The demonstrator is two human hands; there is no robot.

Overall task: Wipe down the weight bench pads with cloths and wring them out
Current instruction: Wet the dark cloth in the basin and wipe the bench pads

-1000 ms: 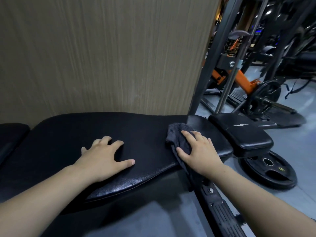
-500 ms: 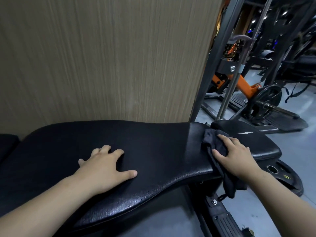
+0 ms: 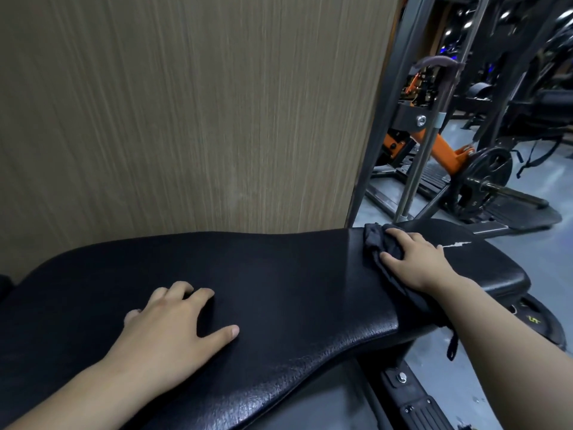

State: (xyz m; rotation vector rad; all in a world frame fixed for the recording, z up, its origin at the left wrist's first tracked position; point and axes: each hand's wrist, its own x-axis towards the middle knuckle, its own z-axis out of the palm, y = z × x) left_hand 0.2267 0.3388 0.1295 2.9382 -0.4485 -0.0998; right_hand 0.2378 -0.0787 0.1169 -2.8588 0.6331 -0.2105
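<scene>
Two bare hands are in view, the left hand (image 3: pixel 167 333) and the right hand (image 3: pixel 415 259), along with one dark cloth (image 3: pixel 381 243). Two black bench pads show plainly, a long back pad (image 3: pixel 279 290) and a shorter seat pad (image 3: pixel 483 268), while a dark corner (image 3: pixel 4 285) at the far left edge may be a third. There are two weight plates, one floor plate (image 3: pixel 539 327) and one loaded plate (image 3: pixel 493 172) on the single orange machine (image 3: pixel 446 150), and one wood-grain wall panel (image 3: pixel 186 103).

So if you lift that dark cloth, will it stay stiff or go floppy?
Probably floppy: the cloth bunches in folds under the right hand and its tail droops over the bench pad edge. Likely light too, since flat fingers alone push it.
</scene>
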